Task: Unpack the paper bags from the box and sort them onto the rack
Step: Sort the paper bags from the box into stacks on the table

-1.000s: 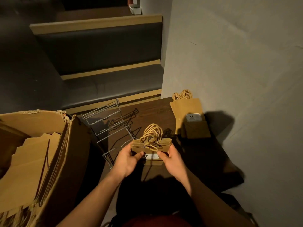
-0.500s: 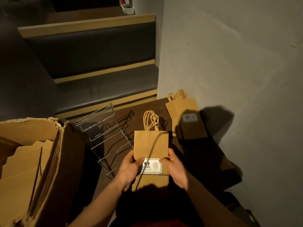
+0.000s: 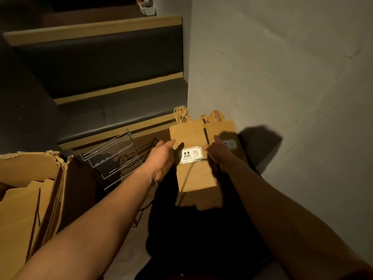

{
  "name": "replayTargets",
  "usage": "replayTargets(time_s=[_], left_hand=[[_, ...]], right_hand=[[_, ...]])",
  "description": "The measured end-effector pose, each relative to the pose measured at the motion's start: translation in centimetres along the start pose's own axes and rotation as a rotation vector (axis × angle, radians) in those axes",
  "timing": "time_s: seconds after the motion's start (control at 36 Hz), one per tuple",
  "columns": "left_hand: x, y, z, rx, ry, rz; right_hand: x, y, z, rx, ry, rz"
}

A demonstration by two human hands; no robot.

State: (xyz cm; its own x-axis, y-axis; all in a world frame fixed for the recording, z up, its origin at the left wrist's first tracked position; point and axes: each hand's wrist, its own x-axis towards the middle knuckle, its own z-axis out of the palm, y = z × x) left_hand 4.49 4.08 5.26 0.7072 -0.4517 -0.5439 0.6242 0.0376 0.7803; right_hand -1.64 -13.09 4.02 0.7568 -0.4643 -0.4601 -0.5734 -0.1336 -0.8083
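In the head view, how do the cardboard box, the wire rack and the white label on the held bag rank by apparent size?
1. cardboard box, cut off by the frame and nearest the camera
2. wire rack
3. white label, smallest

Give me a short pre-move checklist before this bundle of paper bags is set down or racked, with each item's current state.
1. Both hands on the bundle: ok. The left hand and right hand hold the bundle of paper bags by its side edges.
2. Label facing up: ok, the white label is readable.
3. Handles pointing away, matching the other stack of bags: ok.
4. Wire rack ready to load: not ok, it appears to lie tilted on the table.
5. Bundle resting on the table: cannot tell.
6. More bags left in the cardboard box: ok, some visible.
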Motion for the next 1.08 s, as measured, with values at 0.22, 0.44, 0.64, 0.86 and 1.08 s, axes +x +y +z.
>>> replayTargets(time_s=[0.22, 0.44, 0.64, 0.86, 1.08], left_hand=[[-1.2, 0.0, -3.2, 0.070, 0.076, 0.039], [-6.4, 4.0, -10.2, 0.128, 0.239, 0.335], [-13.1, 6.7, -19.7, 0.288, 0.424, 0.435], [-19.5, 4.1, -34.1, 0.370, 0.620, 0.247], [-21.2, -1.0, -43.7, 0.629, 0.519, -0.178]], right_hand=[[-1.0, -1.4, 4.2, -0.053, 0.002, -0.061], [-6.0, -9.4, 13.7, -0.043, -0.120, -0.431], [-11.6, -14.6, 24.1, 0.104, -0.425, -0.482], [-16.1, -14.1, 37.2, 0.097, -0.620, -0.248], [-18.3, -9.3, 46.6, -0.066, -0.567, 0.100]])
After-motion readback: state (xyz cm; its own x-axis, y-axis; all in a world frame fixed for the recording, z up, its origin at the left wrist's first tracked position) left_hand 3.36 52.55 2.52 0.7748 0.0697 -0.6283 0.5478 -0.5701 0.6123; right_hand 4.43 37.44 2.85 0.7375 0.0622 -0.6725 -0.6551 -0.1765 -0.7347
